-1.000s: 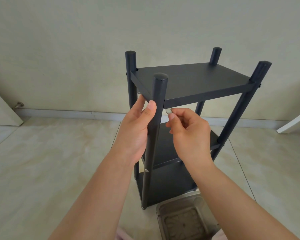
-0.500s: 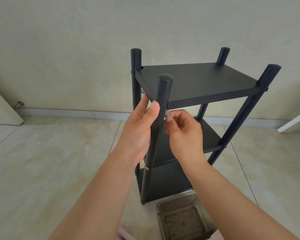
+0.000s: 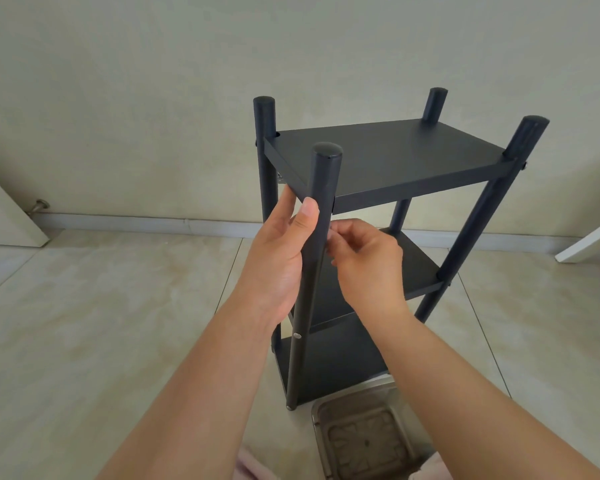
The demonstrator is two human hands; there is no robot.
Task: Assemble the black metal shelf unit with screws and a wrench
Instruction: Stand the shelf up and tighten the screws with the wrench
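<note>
A black metal shelf unit (image 3: 388,157) with three boards and four round posts stands upright on the tiled floor. My left hand (image 3: 279,258) grips the near post (image 3: 321,188) just below the top board, thumb on the post's front. My right hand (image 3: 364,261) is right of that post, under the top board's front corner, with its fingertips pinched together against the post. A small silver screw was between those fingertips a second ago; now it is hidden. A silver screw head (image 3: 296,336) shows lower on the near post. No wrench is in view.
A clear plastic tray (image 3: 364,441) lies on the floor just in front of the shelf's base. Behind the shelf runs a wall with a pale skirting (image 3: 146,223). White panels lean at the far left (image 3: 4,216) and far right (image 3: 589,237).
My right hand has moved left and up to the near post, and the silver screw it pinched is now hidden. The view has shifted, so the shelf sits further right.
</note>
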